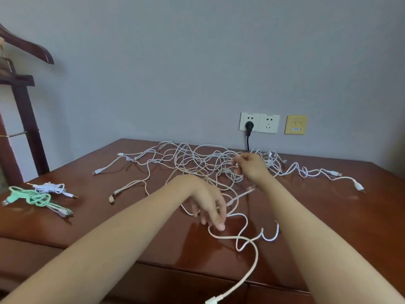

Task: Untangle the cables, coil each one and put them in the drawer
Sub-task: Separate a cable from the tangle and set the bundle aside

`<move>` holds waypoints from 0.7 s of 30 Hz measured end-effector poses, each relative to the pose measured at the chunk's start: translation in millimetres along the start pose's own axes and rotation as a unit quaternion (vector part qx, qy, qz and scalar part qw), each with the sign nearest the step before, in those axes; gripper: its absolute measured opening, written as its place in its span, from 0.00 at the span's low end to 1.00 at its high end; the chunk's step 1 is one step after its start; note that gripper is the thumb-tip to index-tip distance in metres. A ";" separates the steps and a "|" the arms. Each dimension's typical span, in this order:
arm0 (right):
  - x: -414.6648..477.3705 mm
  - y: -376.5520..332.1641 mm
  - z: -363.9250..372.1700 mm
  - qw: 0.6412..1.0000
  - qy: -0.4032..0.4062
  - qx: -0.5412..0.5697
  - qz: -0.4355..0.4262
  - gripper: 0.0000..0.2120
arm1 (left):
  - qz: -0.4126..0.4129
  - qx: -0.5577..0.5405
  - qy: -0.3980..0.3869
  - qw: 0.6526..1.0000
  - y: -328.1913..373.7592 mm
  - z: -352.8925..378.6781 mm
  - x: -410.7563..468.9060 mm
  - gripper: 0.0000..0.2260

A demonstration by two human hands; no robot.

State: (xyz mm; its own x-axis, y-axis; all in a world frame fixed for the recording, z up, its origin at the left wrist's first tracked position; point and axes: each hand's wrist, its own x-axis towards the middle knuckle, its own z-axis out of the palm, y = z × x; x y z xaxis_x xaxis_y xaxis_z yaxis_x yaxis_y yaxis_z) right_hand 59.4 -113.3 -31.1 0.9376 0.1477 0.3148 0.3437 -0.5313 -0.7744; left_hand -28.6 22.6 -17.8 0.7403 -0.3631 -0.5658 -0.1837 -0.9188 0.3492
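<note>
Nearest, white cable (256, 258) dangles its plug over the table's (109, 227) front edge, its length snaking away from us. Left hand (206, 202) droops fingers-down onto that cable; real grip or mere touch, cannot tell. Right hand (252, 166) curls in, pinching strands of the tangle (192, 163), which sprawls left-to-right along the table's far side. Far left, green bundle (37, 199) and white bundle (51, 187) lie coiled.

A plain grey-blue wall (197, 62) fills the upper half. Toward one o'clock a double white socket (269, 119) holds a black plug (249, 126), with a yellow plate (295, 125) just beside it. A glossy red-brown table (92, 205) spreads below. A dark wooden stand (26, 119) rises at nine o'clock.
</note>
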 end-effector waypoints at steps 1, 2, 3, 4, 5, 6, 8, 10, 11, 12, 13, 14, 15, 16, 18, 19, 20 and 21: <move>-0.8 3.3 -0.7 1.000 0.001 -0.008 0.003 0.14 | 0.011 0.010 0.002 1.000 2.3 2.8 1.8 0.12; -1.8 6.3 -1.7 1.000 0.002 -0.011 0.007 0.14 | 0.026 0.017 0.012 0.999 4.5 5.0 3.2 0.14; -2.7 9.5 -2.7 1.000 0.003 -0.010 0.012 0.14 | 0.042 0.023 0.025 0.999 6.5 6.7 4.2 0.15; -3.5 12.4 -3.9 1.000 0.003 -0.010 0.015 0.15 | 0.057 0.028 0.036 0.997 8.0 8.4 5.8 0.14; -4.2 14.7 -5.2 1.000 0.004 -0.013 0.015 0.14 | 0.070 0.030 0.045 0.996 9.3 10.3 7.6 0.13; -5.0 16.1 -6.8 1.000 0.005 -0.012 0.015 0.13 | 0.079 0.031 0.054 0.995 9.9 12.3 9.9 0.10; -6.5 16.3 -11.0 1.000 0.009 0.014 0.018 0.12 | 0.091 0.045 0.090 0.991 10.0 15.1 15.0 0.06; -7.0 14.5 -16.4 0.998 0.016 0.052 0.020 0.11 | 0.100 0.052 0.143 0.983 7.8 15.0 22.3 0.06; -5.5 14.0 -19.2 0.997 0.022 0.072 0.024 0.10 | 0.100 0.050 0.168 0.979 7.0 14.2 26.4 0.06; -3.5 13.1 -22.1 0.995 0.027 0.092 0.034 0.09 | 0.096 0.049 0.192 0.975 5.9 13.0 31.7 0.07; -1.2 12.2 -25.1 0.991 0.030 0.120 0.046 0.09 | 0.090 0.046 0.215 0.971 5.3 11.4 37.1 0.08; 1.2 11.4 -28.0 0.986 0.031 0.156 0.058 0.09 | 0.082 0.042 0.236 0.967 4.8 9.6 43.7 0.08; 4.2 11.1 -30.6 0.978 0.034 0.196 0.064 0.08 | 0.074 0.039 0.257 0.963 4.8 7.7 50.6 0.08; 5.9 10.3 -33.6 0.970 0.037 0.231 0.062 0.07 | 0.061 0.038 0.280 0.957 4.5 6.0 58.8 0.09; 8.3 8.5 -40.0 0.957 0.040 0.283 0.043 0.08 | 0.031 0.045 0.328 0.943 5.2 2.0 76.2 0.08; 9.4 7.4 -43.4 0.952 0.038 0.301 0.036 0.10 | 0.019 0.048 0.352 0.935 5.7 0.3 84.4 0.08; 9.1 5.3 -47.1 0.949 0.035 0.311 0.032 0.10 | 0.010 0.047 0.371 0.927 6.5 -1.1 91.2 0.07; 9.3 4.2 -49.9 0.947 0.030 0.319 0.031 0.10 | 0.010 0.040 0.383 0.923 7.6 -2.2 96.6 0.05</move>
State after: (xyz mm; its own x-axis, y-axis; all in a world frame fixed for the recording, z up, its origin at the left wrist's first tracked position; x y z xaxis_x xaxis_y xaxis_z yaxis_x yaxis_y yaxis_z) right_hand 66.9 -155.8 -4.0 0.9592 0.0755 0.2726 0.2668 0.0781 -0.9606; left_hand 42.9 -19.2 -68.1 0.9704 -0.1929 0.1453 -0.2273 -0.9327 0.2799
